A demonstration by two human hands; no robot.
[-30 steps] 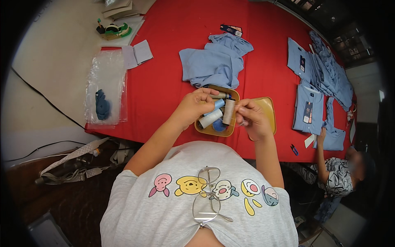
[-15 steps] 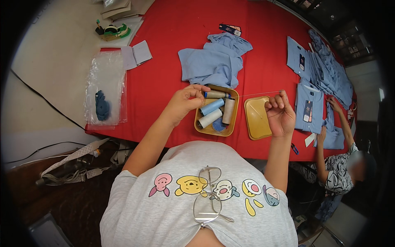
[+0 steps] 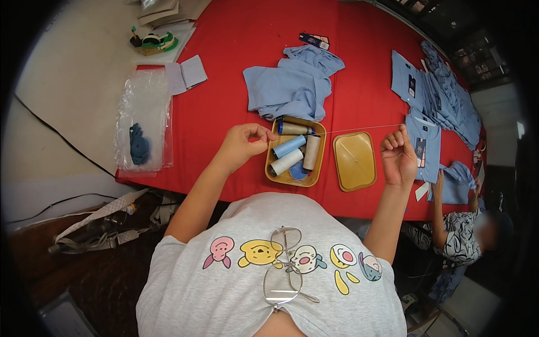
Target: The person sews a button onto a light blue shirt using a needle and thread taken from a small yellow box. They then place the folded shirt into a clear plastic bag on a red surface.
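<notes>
A pale thread [image 3: 359,128] is stretched taut above the yellow plastic box [image 3: 319,170], running between my two hands. Its left end meets the pinched fingertips of my left hand [image 3: 247,145], by the box's left rim. Thumb and fingers of my right hand [image 3: 400,156] pinch the other end, right of the box's yellow lid [image 3: 355,161]. Inside the box lie a light blue thread spool [image 3: 289,147], a white spool [image 3: 287,162], a beige spool [image 3: 311,153], another beige spool [image 3: 293,128] and a blue round piece [image 3: 298,171]. Whether my left hand also holds a needle cannot be made out.
A crumpled light blue garment [image 3: 289,90] lies beyond the box on the red cloth [image 3: 224,112]. Clear plastic bags [image 3: 146,106] and an open notebook [image 3: 187,74] are at left. Folded blue shirts [image 3: 424,135] lie at right, where a co-worker [image 3: 460,236] handles blue fabric.
My right hand has moved right, and my left hand slightly left and down, lengthening the thread between them. The co-worker's far hand has drawn nearer, lifting blue fabric.
</notes>
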